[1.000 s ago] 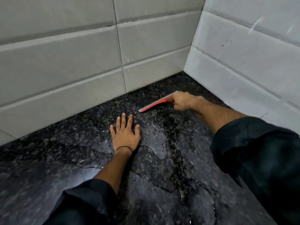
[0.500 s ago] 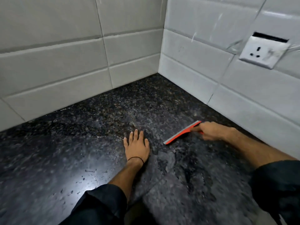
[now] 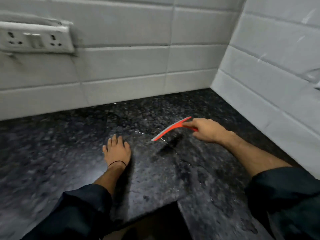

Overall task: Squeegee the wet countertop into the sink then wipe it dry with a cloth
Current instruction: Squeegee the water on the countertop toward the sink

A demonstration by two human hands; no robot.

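**Squeegee mid-pull, corner strip looks done**

Squeegee (image 3: 171, 128) is pinched by its handle in the right hand (image 3: 208, 129), fingers closed around the orange grip, blade angled down with its far tip at or just above the countertop (image 3: 52, 153). Compared with a second ago it's come away from the tiled corner and moved toward the front edge, so I'd say the back strip has had its pass and the water is being dragged forward. There's a thin bright line of water just beside the blade.

Left hand (image 3: 117, 149) is flat on the stone, fingers loosely spread, holding nothing, just bracing, same as before.

Further out: tile walls (image 3: 121, 66), a socket plate (image 3: 34, 38) on the left. No sink or cloth in view, so drying hasn't started.
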